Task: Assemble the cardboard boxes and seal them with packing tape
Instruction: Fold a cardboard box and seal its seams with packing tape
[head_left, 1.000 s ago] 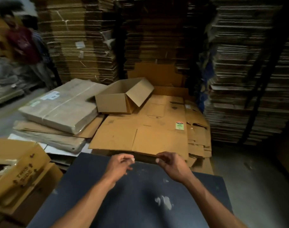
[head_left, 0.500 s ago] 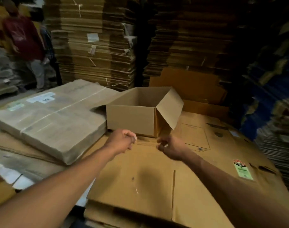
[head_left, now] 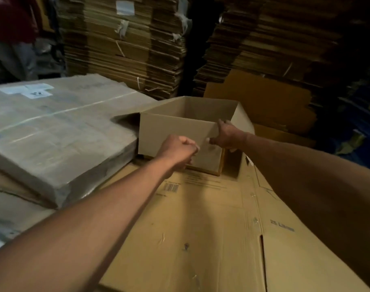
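Stacked cardboard walls the room; both arms have now reached the open box [head_left: 180,135] on the flattened sheet's [head_left: 201,228] far edge: right hand [head_left: 227,134] grips its corner, left hand [head_left: 179,150] fisted, contents unclear.

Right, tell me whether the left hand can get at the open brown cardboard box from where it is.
Probably yes. The left hand is curled just in front of the open brown cardboard box's near wall, with nothing between them. The right hand already grips the near right corner, away from the left's path.
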The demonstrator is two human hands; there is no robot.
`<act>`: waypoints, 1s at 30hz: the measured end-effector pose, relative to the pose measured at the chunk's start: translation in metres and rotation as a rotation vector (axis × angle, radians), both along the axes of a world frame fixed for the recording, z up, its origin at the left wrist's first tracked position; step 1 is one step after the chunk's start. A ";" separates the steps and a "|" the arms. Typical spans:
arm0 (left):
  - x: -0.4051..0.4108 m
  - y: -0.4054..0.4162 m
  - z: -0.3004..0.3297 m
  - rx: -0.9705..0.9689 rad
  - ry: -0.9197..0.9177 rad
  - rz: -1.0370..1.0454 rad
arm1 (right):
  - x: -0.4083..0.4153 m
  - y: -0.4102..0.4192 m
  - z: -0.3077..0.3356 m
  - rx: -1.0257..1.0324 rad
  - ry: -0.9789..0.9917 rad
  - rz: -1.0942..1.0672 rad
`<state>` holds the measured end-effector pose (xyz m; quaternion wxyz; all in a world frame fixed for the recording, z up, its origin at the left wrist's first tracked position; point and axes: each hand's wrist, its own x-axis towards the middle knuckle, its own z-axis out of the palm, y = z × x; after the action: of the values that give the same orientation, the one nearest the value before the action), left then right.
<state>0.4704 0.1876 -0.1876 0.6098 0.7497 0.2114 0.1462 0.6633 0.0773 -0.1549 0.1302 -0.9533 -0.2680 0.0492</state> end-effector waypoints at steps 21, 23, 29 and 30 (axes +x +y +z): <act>-0.118 -0.080 0.030 -0.320 0.055 0.132 | -0.165 -0.181 0.111 0.025 -0.505 -0.134; -0.146 -0.106 0.047 -0.408 0.093 0.107 | -0.204 -0.214 0.119 -0.001 -0.495 -0.133; -0.262 -0.205 0.070 -0.649 0.158 0.168 | -0.334 -0.299 0.148 0.291 -0.327 -0.094; -0.288 -0.228 0.072 -0.690 0.146 0.211 | -0.360 -0.313 0.157 0.360 -0.296 -0.095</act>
<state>0.1819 -0.0400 -0.1151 0.7917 0.4824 0.3673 0.0743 0.3034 -0.2359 0.0018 0.2594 -0.9231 -0.2435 -0.1460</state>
